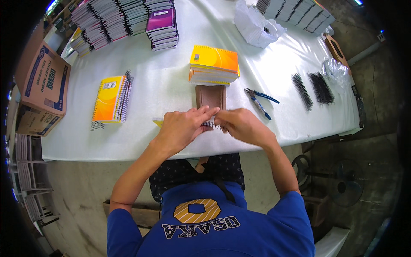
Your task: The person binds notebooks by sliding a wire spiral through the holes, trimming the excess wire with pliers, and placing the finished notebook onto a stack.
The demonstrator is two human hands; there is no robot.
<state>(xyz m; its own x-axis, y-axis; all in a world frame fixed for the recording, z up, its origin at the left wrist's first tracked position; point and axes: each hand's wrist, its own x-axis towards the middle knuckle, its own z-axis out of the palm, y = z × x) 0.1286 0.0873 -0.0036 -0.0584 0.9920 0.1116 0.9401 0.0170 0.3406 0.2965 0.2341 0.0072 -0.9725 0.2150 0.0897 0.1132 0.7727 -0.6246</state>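
Observation:
My left hand (182, 125) is closed over a small notebook near the table's front edge; only a yellow corner (158, 123) shows beside the wrist, the rest being hidden under the hand. Along the notebook's edge runs a dark spiral binding coil (208, 125), its loops visible between my two hands. The fingers of my right hand (243, 124) are bent and pinched at the coil's right end, meeting the left fingertips. Just beyond both hands lies a brown, trough-shaped block (210, 95). Behind it sits a stack of yellow-orange notebooks (214, 64).
Blue-handled pliers (260, 102) lie right of the block, with bundles of black coils (321, 88) farther right. Coil-bound yellow notebooks (109, 98) lie at left, near a cardboard box (47, 81). Tall notebook stacks (160, 30) and a white plastic bag (256, 25) stand at the back.

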